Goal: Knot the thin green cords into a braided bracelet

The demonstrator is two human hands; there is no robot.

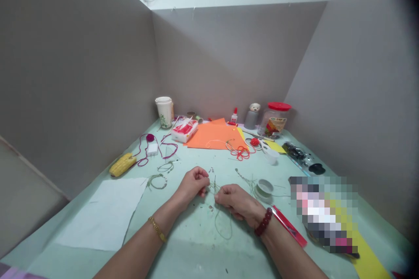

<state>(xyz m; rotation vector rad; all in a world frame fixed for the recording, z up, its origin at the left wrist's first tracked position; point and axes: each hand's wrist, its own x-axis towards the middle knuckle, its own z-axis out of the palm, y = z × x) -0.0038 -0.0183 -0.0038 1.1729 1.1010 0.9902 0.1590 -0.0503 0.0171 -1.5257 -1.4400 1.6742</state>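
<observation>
The fingers of the left hand [193, 184] are curled into a clench, with their tips closed on a thin green wire [214, 188]. The fingers of the right hand [235, 202] reach toward them, tips drawn together at the same wire, though whether they actually pinch it cannot be told from this view. The wire runs between the hands just above the table, and a long loop of it droops at 6 o'clock from them.

A gold chain bracelet [157, 229] circles the left wrist, and a dark red bead bracelet [263, 222] circles the right. At 3 o'clock from the hands sits a small spool of green wire [264, 188], with a beaded green strand [247, 179] just beside it. A flat red-and-black strip [290, 226] lies at 4 o'clock, near the right wrist. Two green wire rings [157, 181] lie at 10 o'clock, beside a white paper sheet [104, 213] on the pale mint table [196, 261].

Farther out, a yellow corncob [122, 164] lies at 10 o'clock, a tangled red cord [240, 152] at 1 o'clock, and a flat orange paper sheet [216, 135] at 12 o'clock. Beyond that, a clear plastic jar with a red lid [274, 120] stands at 1 o'clock against the grey wall.
</observation>
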